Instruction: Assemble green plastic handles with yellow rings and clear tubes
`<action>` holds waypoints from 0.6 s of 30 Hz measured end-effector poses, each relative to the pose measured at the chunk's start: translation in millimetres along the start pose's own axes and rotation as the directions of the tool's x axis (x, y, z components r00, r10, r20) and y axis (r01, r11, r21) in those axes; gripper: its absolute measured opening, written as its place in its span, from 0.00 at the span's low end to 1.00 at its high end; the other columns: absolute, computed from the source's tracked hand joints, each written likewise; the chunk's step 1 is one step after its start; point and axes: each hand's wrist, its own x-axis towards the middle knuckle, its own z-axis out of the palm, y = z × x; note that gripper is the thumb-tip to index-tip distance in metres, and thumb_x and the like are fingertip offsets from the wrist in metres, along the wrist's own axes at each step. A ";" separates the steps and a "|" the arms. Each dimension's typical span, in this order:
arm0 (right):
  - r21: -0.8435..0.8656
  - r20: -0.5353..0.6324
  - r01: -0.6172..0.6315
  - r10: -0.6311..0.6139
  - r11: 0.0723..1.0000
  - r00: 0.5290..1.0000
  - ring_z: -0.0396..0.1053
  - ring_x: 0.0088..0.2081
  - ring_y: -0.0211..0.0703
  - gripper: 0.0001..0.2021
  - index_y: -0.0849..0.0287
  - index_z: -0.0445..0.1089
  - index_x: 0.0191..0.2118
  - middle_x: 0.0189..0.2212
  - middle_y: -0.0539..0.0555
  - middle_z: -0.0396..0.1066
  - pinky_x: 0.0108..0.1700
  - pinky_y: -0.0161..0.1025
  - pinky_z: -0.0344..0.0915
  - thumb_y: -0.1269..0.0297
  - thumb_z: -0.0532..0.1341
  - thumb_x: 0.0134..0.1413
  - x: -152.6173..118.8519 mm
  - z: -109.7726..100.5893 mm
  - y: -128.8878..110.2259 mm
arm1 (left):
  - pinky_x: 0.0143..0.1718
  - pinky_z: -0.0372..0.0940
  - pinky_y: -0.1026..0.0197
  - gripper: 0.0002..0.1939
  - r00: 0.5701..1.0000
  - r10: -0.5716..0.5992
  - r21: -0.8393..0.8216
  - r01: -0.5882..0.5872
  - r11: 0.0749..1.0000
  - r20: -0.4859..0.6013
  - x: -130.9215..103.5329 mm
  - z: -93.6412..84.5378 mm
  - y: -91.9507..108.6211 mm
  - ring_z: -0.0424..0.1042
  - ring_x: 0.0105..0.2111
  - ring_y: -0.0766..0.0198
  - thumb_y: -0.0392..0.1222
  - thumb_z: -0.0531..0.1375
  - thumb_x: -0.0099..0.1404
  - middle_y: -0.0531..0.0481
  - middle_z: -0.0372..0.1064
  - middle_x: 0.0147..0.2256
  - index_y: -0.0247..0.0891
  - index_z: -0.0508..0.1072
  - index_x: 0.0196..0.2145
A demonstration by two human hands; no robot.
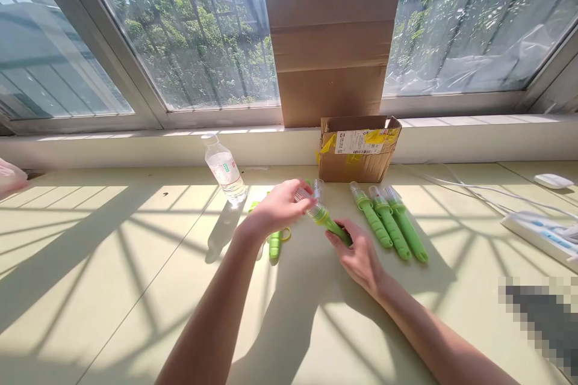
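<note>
Between both hands, above the table's middle, a green tool (320, 214) with a clear ribbed cap is held at a slant. The fingers of my left hand (280, 207) are closed round its clear cap. My right hand (359, 252) grips the green handle at its lower end. Three similar green tools with clear caps (392, 225) lie side by side to the right. Left of the held tool, partly hidden by my left hand, are another green piece (274, 245) with a yellow-green ring and a clear cap (318, 188).
A clear bottle (227, 172) stands at the left. Behind the hands is an open cardboard box (356, 153) by the windowsill. At the right lie a power strip (539, 237), white cables and a small white device (553, 181). A blurred dark patch sits lower right.
</note>
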 end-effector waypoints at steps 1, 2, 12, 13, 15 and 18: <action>-0.013 0.006 0.005 -0.005 1.000 1.000 0.68 0.31 0.47 0.12 0.55 0.68 0.42 0.31 0.55 0.73 0.32 0.43 0.66 0.56 0.53 0.60 0.1 -0.5 -0.8 | 0.28 0.65 0.62 0.15 1.000 -0.001 0.000 0.001 1.000 -0.002 0.4 0.5 -0.2 0.72 0.32 0.60 0.54 0.56 0.60 0.50 0.71 0.37 0.43 0.70 0.40; -0.024 0.018 0.009 -0.008 1.000 1.000 0.68 0.31 0.47 0.12 0.55 0.68 0.43 0.32 0.55 0.73 0.32 0.44 0.66 0.57 0.52 0.60 0.0 -0.9 -1.5 | 0.28 0.65 0.62 0.16 1.000 -0.002 -0.001 0.002 1.000 -0.004 0.8 0.9 -0.2 0.72 0.32 0.60 0.54 0.56 0.60 0.50 0.71 0.36 0.43 0.70 0.40; 0.009 0.069 -0.029 0.029 1.000 0.997 0.67 0.29 0.48 0.13 0.56 0.67 0.43 0.29 0.54 0.71 0.33 0.46 0.66 0.55 0.51 0.61 -2.0 -1.8 -2.4 | 0.27 0.65 0.62 0.21 0.996 -0.073 -0.025 0.072 0.997 -0.056 1.4 2.0 5.9 0.72 0.30 0.60 0.55 0.59 0.58 0.50 0.71 0.34 0.43 0.68 0.46; 0.011 0.043 -0.029 0.028 1.000 0.999 0.68 0.31 0.49 0.14 0.55 0.68 0.43 0.31 0.56 0.72 0.35 0.47 0.67 0.55 0.51 0.61 -2.1 -1.6 -2.0 | 0.27 0.65 0.62 0.23 0.992 -0.096 -0.035 0.094 0.995 -0.078 1.2 1.5 6.4 0.72 0.31 0.60 0.55 0.60 0.57 0.50 0.71 0.34 0.42 0.68 0.47; 0.006 -0.011 -0.023 0.023 1.000 1.000 0.69 0.34 0.52 0.13 0.54 0.68 0.44 0.34 0.59 0.73 0.37 0.48 0.67 0.54 0.53 0.60 -2.0 -1.1 -0.9 | 0.26 0.65 0.63 0.25 0.987 -0.133 -0.073 0.127 0.989 -0.092 0.8 0.3 6.5 0.73 0.31 0.60 0.55 0.62 0.55 0.49 0.72 0.35 0.41 0.68 0.47; -0.028 -0.072 0.009 -0.011 1.000 0.997 0.71 0.36 0.51 0.12 0.54 0.68 0.44 0.37 0.59 0.74 0.39 0.47 0.67 0.56 0.54 0.60 -1.6 0.2 1.4 | 0.25 0.64 0.63 0.25 0.988 -0.145 -0.112 0.138 0.984 -0.059 0.9 -1.2 4.6 0.73 0.30 0.60 0.57 0.63 0.53 0.50 0.73 0.33 0.40 0.69 0.44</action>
